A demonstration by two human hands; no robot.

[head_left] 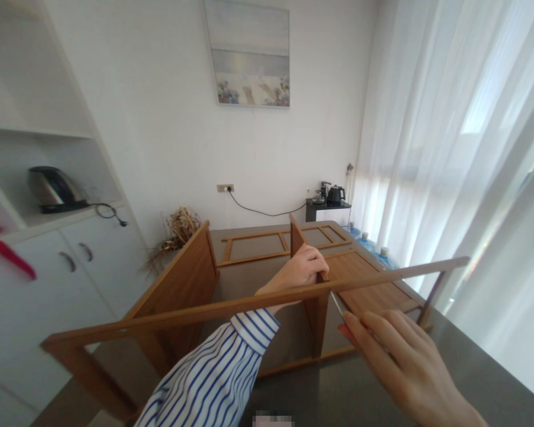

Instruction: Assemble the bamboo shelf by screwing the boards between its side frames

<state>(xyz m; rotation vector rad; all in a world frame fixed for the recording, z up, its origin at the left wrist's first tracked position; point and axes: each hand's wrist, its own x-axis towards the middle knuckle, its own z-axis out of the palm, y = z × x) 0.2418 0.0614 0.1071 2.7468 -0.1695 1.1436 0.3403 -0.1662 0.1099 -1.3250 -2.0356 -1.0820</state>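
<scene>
My right hand (pixel 396 356) is closed around a screwdriver, whose thin metal shaft (pixel 337 303) points up to the front rail (pixel 231 306) of a brown wooden furniture frame. The tip meets the rail close to where an upright middle panel (pixel 319 320) joins it; a screw there is too small to make out. A bit of red shows at the handle under my fingers. Reaching over the rail, my left hand (pixel 300 267) is closed on the top edge of the middle panel. A wide wooden side panel (pixel 182 279) stands at the left of the frame.
Wooden frame pieces (pixel 253 248) and a flat panel (pixel 365 279) lie on the grey table (pixel 471 362). Dried plants (pixel 178 228) stand behind the left panel. Blue-tinted water bottles (pixel 384 256) line the curtain side. A kettle (pixel 56 188) sits on the left cabinet shelf.
</scene>
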